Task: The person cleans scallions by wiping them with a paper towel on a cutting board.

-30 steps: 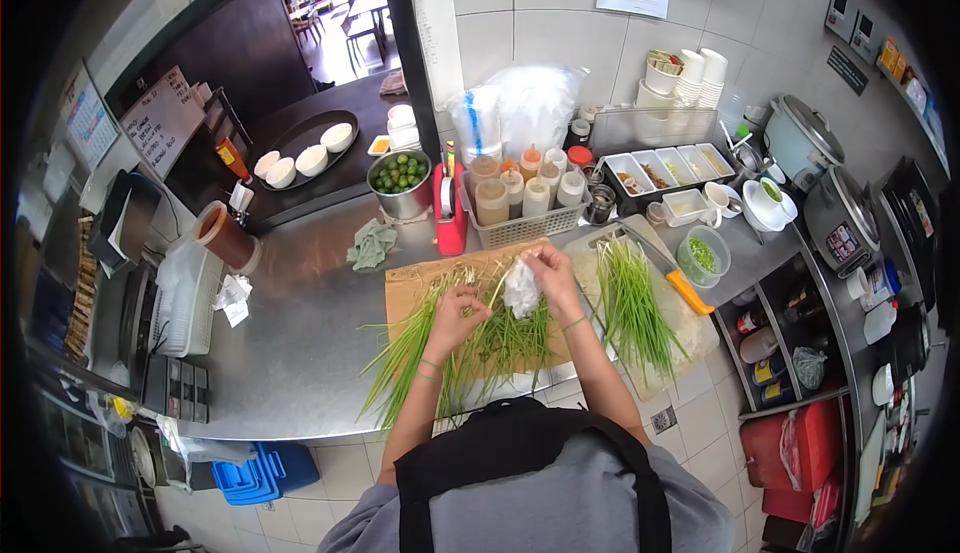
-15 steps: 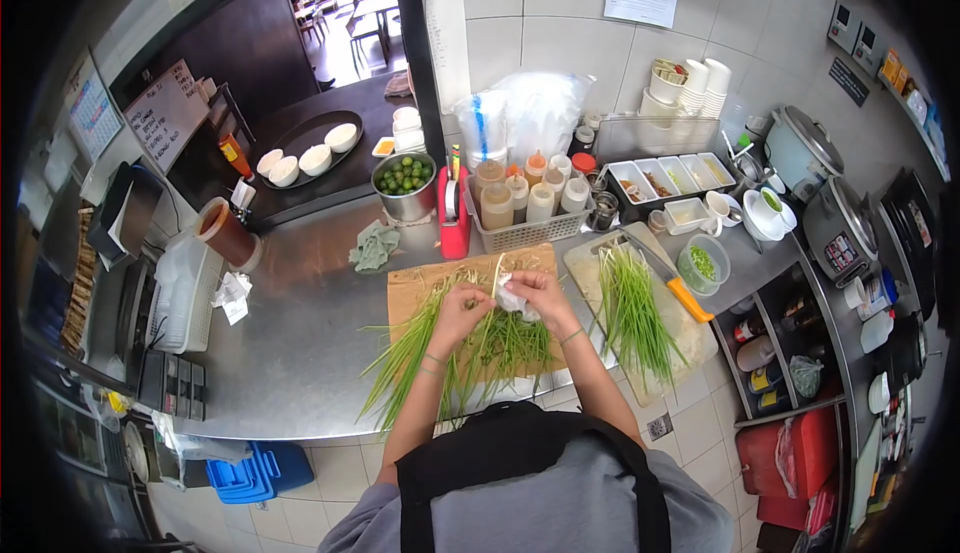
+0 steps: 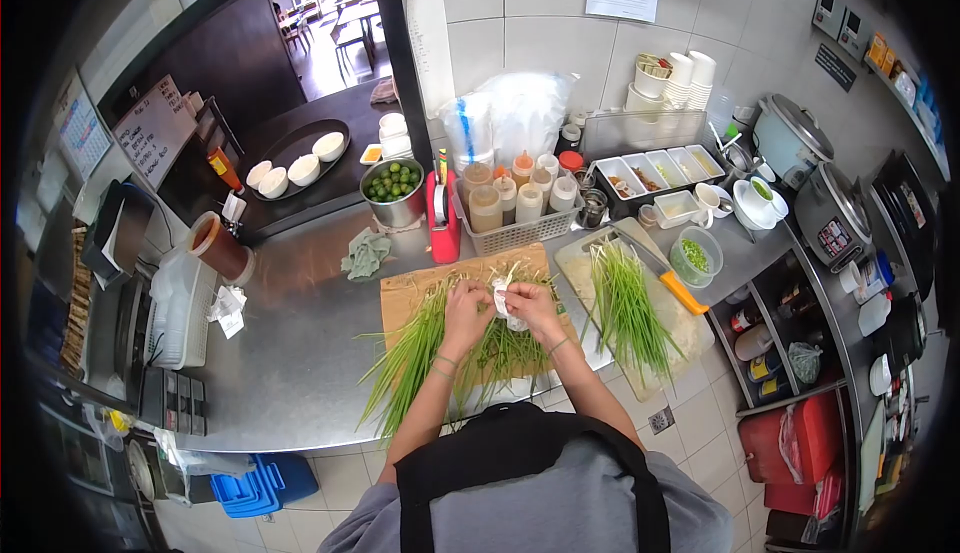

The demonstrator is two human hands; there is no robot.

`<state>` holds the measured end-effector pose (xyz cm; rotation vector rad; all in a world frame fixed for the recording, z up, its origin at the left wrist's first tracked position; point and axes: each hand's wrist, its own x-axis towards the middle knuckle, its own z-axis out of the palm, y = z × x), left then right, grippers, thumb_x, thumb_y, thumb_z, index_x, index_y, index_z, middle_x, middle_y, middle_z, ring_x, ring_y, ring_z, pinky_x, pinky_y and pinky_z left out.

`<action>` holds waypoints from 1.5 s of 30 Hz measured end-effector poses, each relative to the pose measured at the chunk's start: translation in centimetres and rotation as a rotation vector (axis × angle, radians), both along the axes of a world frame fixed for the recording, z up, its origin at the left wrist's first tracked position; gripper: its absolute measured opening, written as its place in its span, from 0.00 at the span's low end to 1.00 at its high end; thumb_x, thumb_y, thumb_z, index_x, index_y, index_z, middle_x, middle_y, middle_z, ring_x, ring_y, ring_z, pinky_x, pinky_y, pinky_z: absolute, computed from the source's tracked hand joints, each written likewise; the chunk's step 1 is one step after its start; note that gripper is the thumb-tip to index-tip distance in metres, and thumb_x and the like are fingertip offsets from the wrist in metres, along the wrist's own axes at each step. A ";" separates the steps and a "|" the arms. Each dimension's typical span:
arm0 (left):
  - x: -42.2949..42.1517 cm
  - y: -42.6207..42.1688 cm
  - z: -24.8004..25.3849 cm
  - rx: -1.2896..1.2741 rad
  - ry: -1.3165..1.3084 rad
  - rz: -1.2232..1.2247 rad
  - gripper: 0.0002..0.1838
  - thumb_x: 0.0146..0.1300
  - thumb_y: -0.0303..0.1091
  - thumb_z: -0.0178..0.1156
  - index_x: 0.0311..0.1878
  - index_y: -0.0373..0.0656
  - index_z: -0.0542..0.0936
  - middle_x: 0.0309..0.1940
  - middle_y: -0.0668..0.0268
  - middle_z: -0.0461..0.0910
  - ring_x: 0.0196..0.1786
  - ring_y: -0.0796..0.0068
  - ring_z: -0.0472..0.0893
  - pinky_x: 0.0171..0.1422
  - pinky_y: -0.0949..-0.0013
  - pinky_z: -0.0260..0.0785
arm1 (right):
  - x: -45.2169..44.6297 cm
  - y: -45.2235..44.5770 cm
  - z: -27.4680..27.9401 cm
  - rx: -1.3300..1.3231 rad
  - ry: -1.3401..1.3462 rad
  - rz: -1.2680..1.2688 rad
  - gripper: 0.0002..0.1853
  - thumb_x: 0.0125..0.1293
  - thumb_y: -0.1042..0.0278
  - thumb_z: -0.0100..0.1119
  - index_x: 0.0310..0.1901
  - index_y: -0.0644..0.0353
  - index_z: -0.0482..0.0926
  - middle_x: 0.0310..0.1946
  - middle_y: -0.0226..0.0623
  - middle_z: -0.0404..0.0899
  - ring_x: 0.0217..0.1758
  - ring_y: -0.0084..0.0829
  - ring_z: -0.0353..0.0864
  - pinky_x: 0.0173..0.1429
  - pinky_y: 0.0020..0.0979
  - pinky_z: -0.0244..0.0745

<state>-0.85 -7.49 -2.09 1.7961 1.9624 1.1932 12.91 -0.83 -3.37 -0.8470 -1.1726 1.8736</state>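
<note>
Both my hands meet above a bed of green spring onions (image 3: pixel 415 348) spread on a sheet of brown paper (image 3: pixel 400 298). My right hand (image 3: pixel 535 311) is closed on a crumpled white tissue (image 3: pixel 501 298). Opposite it, my left hand (image 3: pixel 467 313) pinches at the tissue's left side, around what looks like a spring onion stalk; the fingers partly hide it. A pale stalk tip shows just above the tissue. On the right, a trimmed bunch of spring onions (image 3: pixel 630 298) lies on a cutting board (image 3: pixel 665 368), beside an orange-handled knife (image 3: pixel 685 293).
Behind the paper stands a basket of squeeze bottles (image 3: pixel 520 236), next to a red holder (image 3: pixel 442 218) and a pot of green limes (image 3: pixel 393 193). A tub of chopped greens (image 3: pixel 696 256) sits right of the board. A green cloth (image 3: pixel 366 253) lies at left.
My hands have drawn together, and the tissue now sits between both sets of fingers. The long pale stalk that stood up from my left fingers is now mostly hidden. The view shifted slightly.
</note>
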 end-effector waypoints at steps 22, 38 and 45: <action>-0.6 -0.3 0.4 -0.018 -0.268 -0.088 0.08 0.47 0.35 0.66 0.31 0.44 0.82 0.44 0.58 0.73 0.52 0.62 0.71 0.56 0.65 0.59 | -0.2 1.2 0.3 -0.135 0.374 -0.027 0.05 0.62 0.72 0.53 0.36 0.65 0.75 0.29 0.29 0.75 0.29 0.18 0.73 0.36 0.19 0.69; 0.1 -1.2 1.6 -0.021 -0.134 -0.017 0.08 0.44 0.35 0.67 0.26 0.44 0.81 0.42 0.61 0.73 0.49 0.62 0.69 0.56 0.62 0.58 | -0.6 0.3 0.4 -0.019 0.165 -0.171 0.05 0.59 0.75 0.53 0.29 0.64 0.78 0.18 0.23 0.71 0.19 0.12 0.63 0.23 0.15 0.55; -0.2 -1.7 0.6 -0.044 -0.206 -0.026 0.08 0.45 0.35 0.67 0.28 0.44 0.82 0.43 0.60 0.73 0.50 0.62 0.70 0.56 0.63 0.59 | 0.8 1.8 0.3 -0.109 0.265 -0.067 0.04 0.60 0.75 0.52 0.32 0.62 0.77 0.21 0.24 0.72 0.21 0.14 0.65 0.26 0.15 0.60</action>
